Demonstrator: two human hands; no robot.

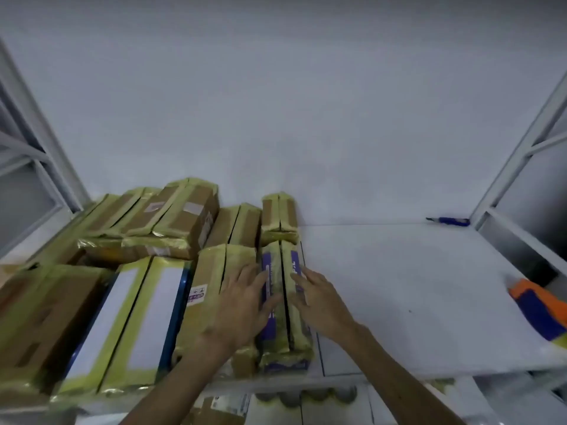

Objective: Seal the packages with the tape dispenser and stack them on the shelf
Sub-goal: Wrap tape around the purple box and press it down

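Sealed packages on a white shelf (399,286), read from left to right. At the near left, a large brown carton (46,317) and a white-faced box (132,317) with a blue edge are shown, both banded in glossy, wrinkled yellowish tape. Farther back, a group of brown cartons (171,219) is taped in the same way. Next, a long brown carton (208,280) is set lengthwise.

The left hand (245,302) is laid across this carton and onto the purple package (299,335), a narrow oblong box on the shelf near its front edge, just beside the long carton. The right hand (322,305) is placed on the package's right flank. The grip of each hand is apart: fingers straight and spread, pressed flat, nothing clasped.

The step in hand is judged to be the squaring of this package into its row. It is best done with even pressure from both hands, so that the box is slid straight back toward the small carton (279,216) behind it without being skewed. The slick tape is likely to slide easily on the smooth shelf.

At the far right a blue-handled tool (448,221) is seen; at the near right lies an orange and blue object (540,311), probably the tape dispenser.
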